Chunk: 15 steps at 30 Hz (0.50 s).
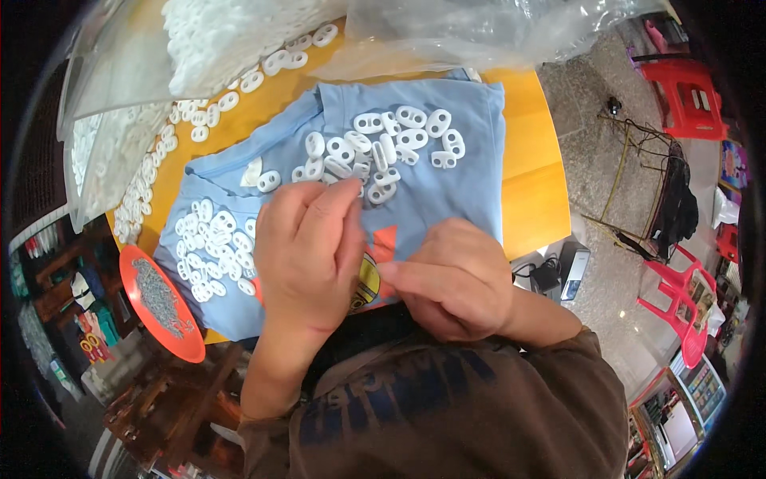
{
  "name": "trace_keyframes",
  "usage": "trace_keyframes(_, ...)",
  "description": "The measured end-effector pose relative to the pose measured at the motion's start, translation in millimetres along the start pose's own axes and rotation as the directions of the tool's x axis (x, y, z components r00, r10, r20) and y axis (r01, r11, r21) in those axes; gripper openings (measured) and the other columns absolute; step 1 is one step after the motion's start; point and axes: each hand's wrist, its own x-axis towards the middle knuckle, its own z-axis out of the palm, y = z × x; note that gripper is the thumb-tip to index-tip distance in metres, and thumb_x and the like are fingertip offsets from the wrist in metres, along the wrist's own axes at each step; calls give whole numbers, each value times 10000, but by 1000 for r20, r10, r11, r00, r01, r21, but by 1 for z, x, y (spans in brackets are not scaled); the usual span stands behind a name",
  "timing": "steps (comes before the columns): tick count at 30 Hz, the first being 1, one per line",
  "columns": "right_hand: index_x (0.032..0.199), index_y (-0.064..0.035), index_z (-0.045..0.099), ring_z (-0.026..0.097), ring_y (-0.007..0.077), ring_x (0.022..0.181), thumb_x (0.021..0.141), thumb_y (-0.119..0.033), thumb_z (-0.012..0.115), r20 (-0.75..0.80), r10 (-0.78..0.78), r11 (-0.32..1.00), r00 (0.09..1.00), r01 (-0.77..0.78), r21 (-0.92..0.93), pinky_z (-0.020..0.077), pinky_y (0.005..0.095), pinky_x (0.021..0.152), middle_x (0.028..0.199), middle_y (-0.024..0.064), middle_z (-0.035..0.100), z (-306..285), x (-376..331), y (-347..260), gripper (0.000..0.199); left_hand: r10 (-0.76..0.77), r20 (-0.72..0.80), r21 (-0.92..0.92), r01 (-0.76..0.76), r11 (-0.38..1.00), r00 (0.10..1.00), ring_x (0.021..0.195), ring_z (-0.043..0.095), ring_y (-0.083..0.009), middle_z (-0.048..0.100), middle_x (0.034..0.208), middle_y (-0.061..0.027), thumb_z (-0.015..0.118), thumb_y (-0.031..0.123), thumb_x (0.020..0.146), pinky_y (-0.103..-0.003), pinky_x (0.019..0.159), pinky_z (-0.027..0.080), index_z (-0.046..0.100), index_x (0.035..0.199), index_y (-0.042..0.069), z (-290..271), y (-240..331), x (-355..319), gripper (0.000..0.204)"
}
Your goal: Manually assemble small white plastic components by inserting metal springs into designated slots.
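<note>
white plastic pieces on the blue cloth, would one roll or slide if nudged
The white plastic pieces look flat and oval with two holes, so one would probably slide rather than roll. They seem small and light, likely scattering easily. The blue cloth beneath is soft, so it may slow them.

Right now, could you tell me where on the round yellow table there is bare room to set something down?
The bare yellow tabletop right of the light blue cloth is free. The cloth's lower right corner is bare too. Crowded: white plastic oval pieces mid-cloth, more along the left edge, the left hand and right hand.
</note>
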Motion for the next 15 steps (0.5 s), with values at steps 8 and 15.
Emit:
trace_keyframes(8,925,7,585,535,172,541,616,94,600,6,7,1000,1000,-7,-9,377,278,473,697,34,584,1,0,-3,322,156,-39,-41,-158,987,987,643,507,-225,506,720,-60,640,60,667,-335,549,368,591,831,52,12,9,13,171)
trace_keyframes(15,889,7,603,535,223,583,608,44,632,42,102,995,994,-102,14,415,323,513,705,81,557,-2,5,-8,285,69,-57,-114,-76,991,996,632,491,-239,499,724,-55,647,36,636,-341,558,375,568,786,79,3,7,7,175)
